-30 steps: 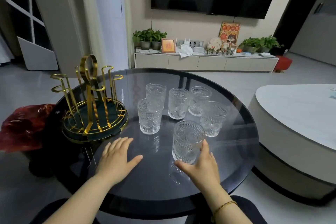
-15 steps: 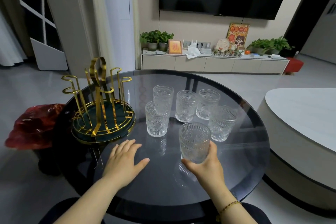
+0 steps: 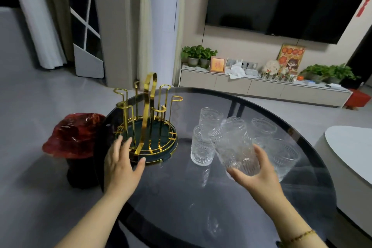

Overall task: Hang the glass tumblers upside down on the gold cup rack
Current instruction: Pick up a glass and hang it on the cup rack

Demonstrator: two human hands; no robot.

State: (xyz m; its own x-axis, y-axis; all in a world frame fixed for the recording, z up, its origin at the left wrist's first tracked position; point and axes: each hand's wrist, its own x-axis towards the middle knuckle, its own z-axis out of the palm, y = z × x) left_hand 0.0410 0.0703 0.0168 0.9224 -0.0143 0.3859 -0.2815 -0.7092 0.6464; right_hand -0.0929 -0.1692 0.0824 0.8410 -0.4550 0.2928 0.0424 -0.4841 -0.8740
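My right hand (image 3: 256, 175) grips a clear embossed glass tumbler (image 3: 234, 147), lifted off the dark round glass table (image 3: 181, 197) and tilted to the left, blurred by motion. Several more tumblers stand upright behind it, the nearest tumbler (image 3: 201, 148) just left of the held one. The gold cup rack (image 3: 148, 121) with its dark green round base stands at the table's left edge, its hooks bare. My left hand (image 3: 120, 159) rests open against the front left rim of the rack's base.
A red plastic-lined bin (image 3: 74, 137) stands on the floor left of the table. A white curved table (image 3: 350, 153) lies to the right. A low TV cabinet (image 3: 261, 86) with plants runs along the far wall.
My right hand lifted the front tumbler off the table and tilted it left. My left hand moved from the tabletop to the rack's base. The view swung to the left.
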